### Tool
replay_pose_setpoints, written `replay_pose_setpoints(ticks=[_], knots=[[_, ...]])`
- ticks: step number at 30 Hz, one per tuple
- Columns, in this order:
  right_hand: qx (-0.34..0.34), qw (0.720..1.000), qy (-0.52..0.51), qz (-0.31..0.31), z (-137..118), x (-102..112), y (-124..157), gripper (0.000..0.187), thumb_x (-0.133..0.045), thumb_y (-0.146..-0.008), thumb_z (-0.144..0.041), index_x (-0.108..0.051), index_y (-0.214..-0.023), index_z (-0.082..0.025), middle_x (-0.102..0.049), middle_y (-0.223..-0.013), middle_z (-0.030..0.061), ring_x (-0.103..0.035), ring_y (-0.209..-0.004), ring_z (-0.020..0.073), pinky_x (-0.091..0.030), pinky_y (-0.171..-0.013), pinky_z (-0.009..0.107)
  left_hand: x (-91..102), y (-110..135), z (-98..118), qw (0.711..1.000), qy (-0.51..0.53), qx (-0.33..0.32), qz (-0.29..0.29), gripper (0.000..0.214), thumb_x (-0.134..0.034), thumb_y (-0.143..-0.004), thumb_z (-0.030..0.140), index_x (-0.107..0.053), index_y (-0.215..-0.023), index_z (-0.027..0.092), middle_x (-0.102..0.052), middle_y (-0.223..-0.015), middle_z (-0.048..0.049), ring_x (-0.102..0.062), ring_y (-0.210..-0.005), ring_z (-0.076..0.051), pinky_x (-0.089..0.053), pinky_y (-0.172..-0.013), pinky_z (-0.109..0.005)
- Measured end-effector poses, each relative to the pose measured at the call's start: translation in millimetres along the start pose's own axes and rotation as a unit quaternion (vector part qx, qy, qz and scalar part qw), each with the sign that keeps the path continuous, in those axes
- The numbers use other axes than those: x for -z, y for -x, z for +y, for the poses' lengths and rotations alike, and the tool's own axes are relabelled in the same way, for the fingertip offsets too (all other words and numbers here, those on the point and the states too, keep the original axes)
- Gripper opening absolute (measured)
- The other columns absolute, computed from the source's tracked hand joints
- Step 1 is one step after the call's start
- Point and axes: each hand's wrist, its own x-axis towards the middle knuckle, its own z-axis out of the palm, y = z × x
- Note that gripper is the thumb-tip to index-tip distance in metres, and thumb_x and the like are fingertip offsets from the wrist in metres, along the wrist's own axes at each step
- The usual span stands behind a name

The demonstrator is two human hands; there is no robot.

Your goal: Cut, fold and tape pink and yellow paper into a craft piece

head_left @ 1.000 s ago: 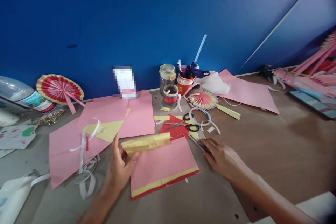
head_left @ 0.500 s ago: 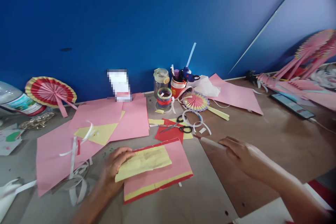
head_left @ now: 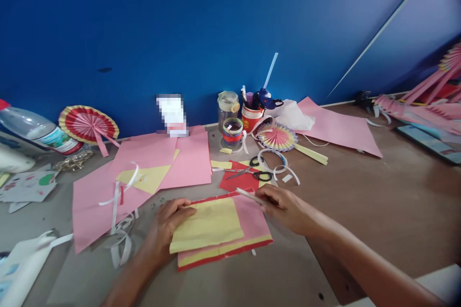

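A red-and-yellow-edged pink sheet lies between the fingers of both hands, a smaller yellow sheet above it, gripped at its left end by the left hand; the paper looks light, easily creased, best held by its edges. The right hand's fingers close around a slim pale tool.

Left hand on yellow paper, right hand holding slim tool

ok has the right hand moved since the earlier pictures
Yes: judged against the scissors on the table, the right hand has shifted left, bringing its slim tool over the pink sheet.
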Motion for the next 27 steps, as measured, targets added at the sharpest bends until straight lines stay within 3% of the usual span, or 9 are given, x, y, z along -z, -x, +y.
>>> replay_pose_setpoints(ticks=[4,9,13,18,27], knots=[[0.086,0.996,0.037,0.002,8,-3,-7,0.025,-0.043,-0.089,-0.015,-0.068,-0.095,-0.018,-0.064,-0.09,0.0069,-0.059,-0.083,0.0183,-0.048,-0.074,0.03,2.7,-2,-1,1.0,-0.01,0.006,-0.02,0.034,-0.063,-0.076,0.039,-0.067,-0.108,0.029,-0.062,-0.116,-0.0065,-0.06,-0.102,-0.025,-0.048,-0.086,-0.036],[0.139,0.985,0.097,-0.019,17,-3,-9,0.038,-0.039,-0.09,-0.01,-0.062,-0.119,-0.019,-0.065,-0.103,0.0095,-0.06,-0.094,0.0213,-0.048,-0.08,0.033,5.0,-2,-3,0.999,-0.017,0.0,-0.042,0.037,-0.063,-0.078,0.042,-0.065,-0.112,0.029,-0.06,-0.119,-0.0079,-0.059,-0.104,-0.025,-0.047,-0.089,-0.036],[0.155,0.974,0.158,-0.037,19,-1,-10,0.04,-0.038,-0.089,-0.007,-0.063,-0.117,-0.019,-0.063,-0.089,0.0083,-0.058,-0.079,0.0203,-0.046,-0.069,0.032,4.8,1,-1,0.998,-0.024,-0.005,-0.054,0.041,-0.065,-0.076,0.046,-0.064,-0.112,0.027,-0.058,-0.122,-0.0096,-0.058,-0.104,-0.026,-0.047,-0.089,-0.037],[0.159,0.969,0.184,-0.031,22,-2,-12,0.04,-0.038,-0.088,-0.006,-0.065,-0.116,-0.018,-0.06,-0.088,0.0091,-0.057,-0.077,0.0201,-0.043,-0.069,0.031,6.4,5,0,0.997,-0.041,-0.021,-0.064,0.046,-0.066,-0.074,0.044,-0.061,-0.117,0.026,-0.055,-0.126,-0.0104,-0.055,-0.11,-0.028,-0.044,-0.093,-0.039],[0.149,0.962,0.225,-0.051,23,-4,-10,0.04,-0.04,-0.086,-0.005,-0.064,-0.114,-0.019,-0.055,-0.089,0.0079,-0.052,-0.075,0.0177,-0.04,-0.068,0.028,3.4,15,7,0.998,-0.049,-0.024,-0.013,0.041,-0.061,-0.079,0.03,-0.058,-0.119,0.024,-0.051,-0.133,-0.0114,-0.054,-0.116,-0.026,-0.047,-0.096,-0.038]])
